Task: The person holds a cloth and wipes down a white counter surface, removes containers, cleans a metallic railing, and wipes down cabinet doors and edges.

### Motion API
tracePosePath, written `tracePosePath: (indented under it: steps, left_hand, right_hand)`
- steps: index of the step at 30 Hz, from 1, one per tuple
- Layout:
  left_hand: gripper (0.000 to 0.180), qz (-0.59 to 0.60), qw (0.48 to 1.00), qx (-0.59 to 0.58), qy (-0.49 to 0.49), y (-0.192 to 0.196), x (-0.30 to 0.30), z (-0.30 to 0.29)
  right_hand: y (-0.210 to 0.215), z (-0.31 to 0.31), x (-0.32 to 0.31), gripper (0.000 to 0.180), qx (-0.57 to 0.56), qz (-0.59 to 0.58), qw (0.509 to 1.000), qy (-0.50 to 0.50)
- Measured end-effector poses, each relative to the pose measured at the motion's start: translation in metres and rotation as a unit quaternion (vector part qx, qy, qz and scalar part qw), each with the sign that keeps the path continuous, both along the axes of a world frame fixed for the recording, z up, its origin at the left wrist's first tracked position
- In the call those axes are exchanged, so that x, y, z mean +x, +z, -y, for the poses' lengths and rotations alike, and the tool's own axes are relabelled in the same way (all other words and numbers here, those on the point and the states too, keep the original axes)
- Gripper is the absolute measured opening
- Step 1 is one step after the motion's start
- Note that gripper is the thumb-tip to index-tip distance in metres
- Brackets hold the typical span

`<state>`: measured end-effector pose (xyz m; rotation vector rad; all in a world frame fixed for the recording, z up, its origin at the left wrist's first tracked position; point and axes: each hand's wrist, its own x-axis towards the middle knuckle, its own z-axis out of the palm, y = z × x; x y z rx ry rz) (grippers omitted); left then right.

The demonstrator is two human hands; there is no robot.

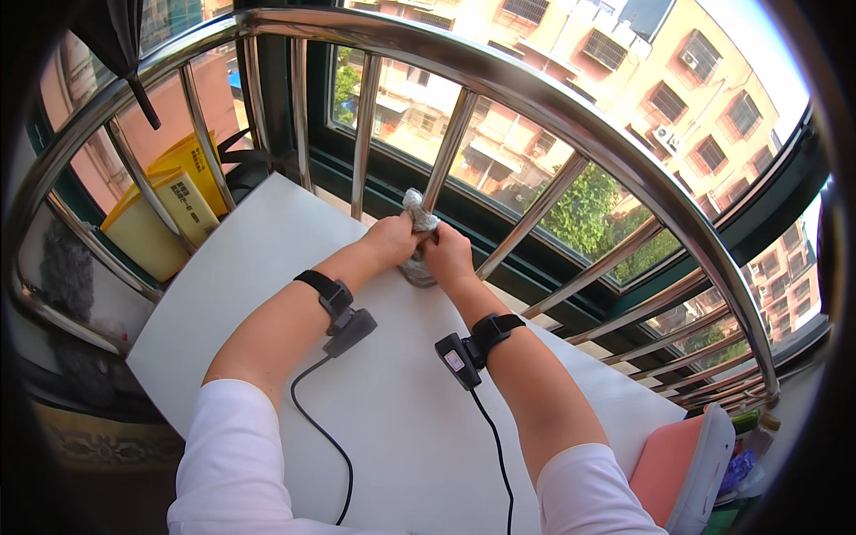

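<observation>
A crumpled grey cloth (415, 201) is wrapped round the lower part of a metal railing bar (448, 147) at the far edge of the white tabletop. My left hand (395, 239) grips the cloth from the left, its fingers curled and partly hidden. Close beside it, my right hand (448, 252) is closed on the same cloth from the right. Part of the cloth hangs below both hands, over the table. Each wrist carries a black strap with a small dark device and a cable running toward me.
A curved metal railing (553, 76) surrounds the white table (401, 410), with windows behind it. Yellow packages (178, 209) stand at the left behind the bars. A dark folded umbrella (111, 40) hangs at upper left. At lower right sits a pink and white container (678, 464).
</observation>
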<state>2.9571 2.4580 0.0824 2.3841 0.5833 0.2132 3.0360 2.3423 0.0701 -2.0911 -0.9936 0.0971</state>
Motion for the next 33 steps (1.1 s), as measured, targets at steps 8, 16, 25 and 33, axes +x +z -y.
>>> tracePosePath:
  steps: [8,16,25,33]
  left_hand:
    - [0.035,0.226,0.970,-0.087,0.017,0.064,-0.006,0.003]
    - [0.026,0.419,0.897,0.004,0.142,0.148,-0.029,0.024]
    - [0.038,0.299,0.931,0.105,0.180,0.149,-0.119,-0.023]
    - [0.036,0.263,0.953,0.061,0.138,0.161,-0.123,-0.054]
  right_hand:
    - [0.076,0.001,-0.006,0.011,0.100,0.093,0.990,0.028]
    - [0.153,0.060,-0.059,0.044,0.114,0.035,0.985,0.122]
    - [0.211,0.102,-0.106,0.056,-0.041,0.344,0.933,0.096]
    - [0.253,0.086,-0.040,0.068,-0.121,0.499,0.853,-0.092]
